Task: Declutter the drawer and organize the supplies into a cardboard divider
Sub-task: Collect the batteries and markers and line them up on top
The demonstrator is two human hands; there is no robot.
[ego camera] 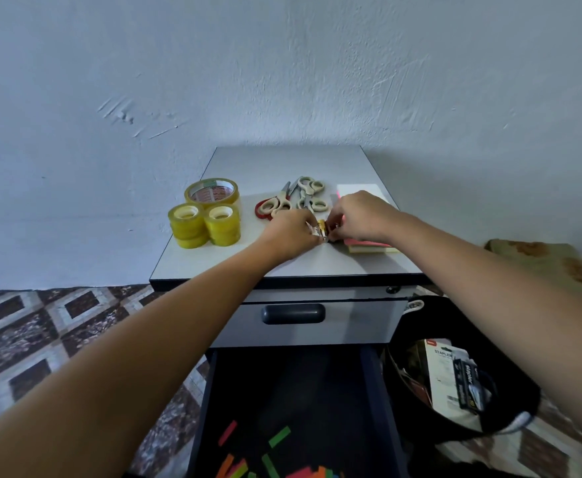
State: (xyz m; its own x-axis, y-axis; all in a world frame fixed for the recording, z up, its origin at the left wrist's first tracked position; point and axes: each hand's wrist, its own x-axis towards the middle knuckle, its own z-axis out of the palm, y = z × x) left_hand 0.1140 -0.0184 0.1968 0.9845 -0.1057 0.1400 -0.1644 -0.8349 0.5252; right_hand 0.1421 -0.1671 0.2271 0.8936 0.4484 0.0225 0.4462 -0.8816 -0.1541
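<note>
On top of the grey drawer cabinet [234,267], my left hand [291,232] and my right hand [360,215] meet over a small cluster of binder clips [321,228], yellow and metal parts showing; fingers of both hands pinch at it. Yellow tape rolls [205,219] are stacked at the left, with a wider tape roll [213,192] behind. Several scissors [294,198] with cream and red handles lie in the middle. A stack of pink and yellow sticky notes [374,246] lies under my right hand. Below, the open dark drawer [299,401] holds loose coloured paper strips [279,437].
A black bin [455,384] at the right of the drawer holds stapler packaging. The cabinet stands against a pale blue wall on a patterned tile floor [41,332]. The upper drawer front [293,313] with a dark handle is shut.
</note>
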